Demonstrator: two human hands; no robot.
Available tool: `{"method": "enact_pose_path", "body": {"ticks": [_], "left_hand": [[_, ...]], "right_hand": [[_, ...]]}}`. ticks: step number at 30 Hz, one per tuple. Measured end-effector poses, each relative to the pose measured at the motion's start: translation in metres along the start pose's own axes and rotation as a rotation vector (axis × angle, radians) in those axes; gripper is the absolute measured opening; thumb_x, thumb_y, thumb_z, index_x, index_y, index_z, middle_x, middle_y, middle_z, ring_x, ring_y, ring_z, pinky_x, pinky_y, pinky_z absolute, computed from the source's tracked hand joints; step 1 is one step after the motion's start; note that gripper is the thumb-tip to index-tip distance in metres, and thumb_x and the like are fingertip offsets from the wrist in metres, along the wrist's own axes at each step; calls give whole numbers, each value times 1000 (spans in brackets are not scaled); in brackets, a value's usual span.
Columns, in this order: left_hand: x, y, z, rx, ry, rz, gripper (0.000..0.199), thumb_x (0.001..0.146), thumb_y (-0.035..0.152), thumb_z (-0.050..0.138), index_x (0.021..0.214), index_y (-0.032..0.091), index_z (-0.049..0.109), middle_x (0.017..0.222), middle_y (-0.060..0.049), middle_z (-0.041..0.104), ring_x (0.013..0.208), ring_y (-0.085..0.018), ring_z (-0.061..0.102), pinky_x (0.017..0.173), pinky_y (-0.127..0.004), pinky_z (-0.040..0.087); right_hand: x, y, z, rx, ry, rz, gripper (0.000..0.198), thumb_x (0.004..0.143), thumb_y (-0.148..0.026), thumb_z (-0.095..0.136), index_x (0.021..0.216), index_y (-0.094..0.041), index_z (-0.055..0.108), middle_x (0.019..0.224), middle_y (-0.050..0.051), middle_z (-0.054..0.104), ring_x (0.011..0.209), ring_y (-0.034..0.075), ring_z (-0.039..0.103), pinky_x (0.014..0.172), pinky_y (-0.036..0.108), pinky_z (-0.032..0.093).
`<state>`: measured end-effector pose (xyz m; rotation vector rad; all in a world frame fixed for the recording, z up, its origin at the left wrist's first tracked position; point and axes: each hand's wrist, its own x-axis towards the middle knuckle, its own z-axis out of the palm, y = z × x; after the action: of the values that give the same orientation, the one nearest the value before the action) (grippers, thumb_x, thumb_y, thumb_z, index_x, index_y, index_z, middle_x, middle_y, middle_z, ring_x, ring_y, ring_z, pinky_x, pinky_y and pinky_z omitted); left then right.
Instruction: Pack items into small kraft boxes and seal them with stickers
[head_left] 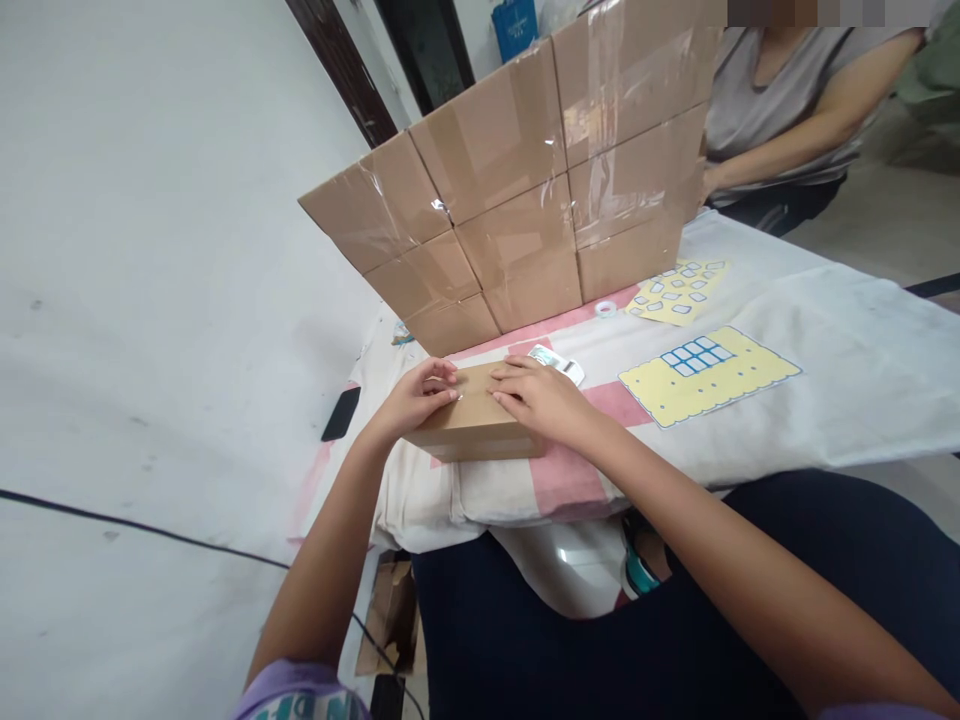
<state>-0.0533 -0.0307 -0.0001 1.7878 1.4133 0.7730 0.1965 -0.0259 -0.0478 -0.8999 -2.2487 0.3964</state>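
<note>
A small closed cardboard box [478, 440] lies on the cloth-covered table close in front of me. My left hand [417, 396] rests at the box's left end, its fingers loosely curved over the top and its thumb apart from them. My right hand [536, 396] lies on the right part of the box's top with fingers stretched out. Neither hand is wrapped around the box. Just beyond my right hand is a white object [559, 364] with a patterned part, partly covered by the hand.
A large taped cardboard panel [517, 215] stands upright behind the box. Two yellow paper cut-outs [720, 385] and a roll of tape [605, 309] lie to the right. A black phone-like object [341, 414] lies left, by the wall. Another person [795, 110] sits across.
</note>
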Motion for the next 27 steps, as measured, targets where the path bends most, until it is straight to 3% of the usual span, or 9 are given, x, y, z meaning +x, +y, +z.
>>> {"method": "enact_pose_path", "body": {"ticks": [7,11,14,18,20,21,24,27], "left_hand": [[2,0,2,123,2,36,40,72,35,76,107,23,61,100,-3,62,79,-17,63,79,-34,51],[7,-6,-3,229,75,56,48,65,35,82,109,25,66,108,-4,59,103,-24,59,99,-41,45],[10,-14,-3,257,86,39,52,69,40,80,117,26,65,121,-7,59,120,-28,55,106,-42,41],[11,-20,-2,262,63,36,52,76,43,74,125,29,63,133,-7,60,125,-28,54,111,-44,38],[9,-21,-4,249,44,57,56,75,43,76,127,31,63,139,-7,58,128,-29,54,113,-45,36],[9,-22,-5,239,31,73,58,73,42,77,128,31,63,141,-7,57,129,-29,53,114,-45,36],[8,-25,-6,213,14,125,61,70,43,79,127,29,64,143,-9,55,134,-32,49,116,-48,34],[6,-23,-4,195,27,176,62,72,45,77,129,27,62,140,-12,56,132,-34,49,116,-55,32]], "right_hand": [[0,0,0,-3,-6,1,30,100,-27,51,109,-22,79,130,4,69,135,30,49,110,48,45],[0,1,1,-5,-10,-3,31,101,-28,50,109,-23,79,130,4,69,135,30,49,109,48,46],[1,1,2,10,2,1,31,101,-28,50,108,-22,79,130,4,69,136,31,49,110,49,46],[-2,2,1,59,12,-4,30,100,-26,50,108,-22,79,129,6,69,137,30,48,113,50,42],[-7,4,1,83,-5,-22,29,98,-31,54,114,-22,76,136,8,65,143,32,41,116,54,37],[-10,6,1,87,-21,-33,33,95,-38,59,121,-22,73,142,9,60,147,34,35,117,57,33],[-18,9,7,65,-61,-87,69,80,-55,75,137,-21,60,157,15,41,150,39,25,118,63,24],[-23,7,15,32,-19,-136,69,79,-56,76,136,-22,60,154,16,42,145,35,32,119,59,25]]}}
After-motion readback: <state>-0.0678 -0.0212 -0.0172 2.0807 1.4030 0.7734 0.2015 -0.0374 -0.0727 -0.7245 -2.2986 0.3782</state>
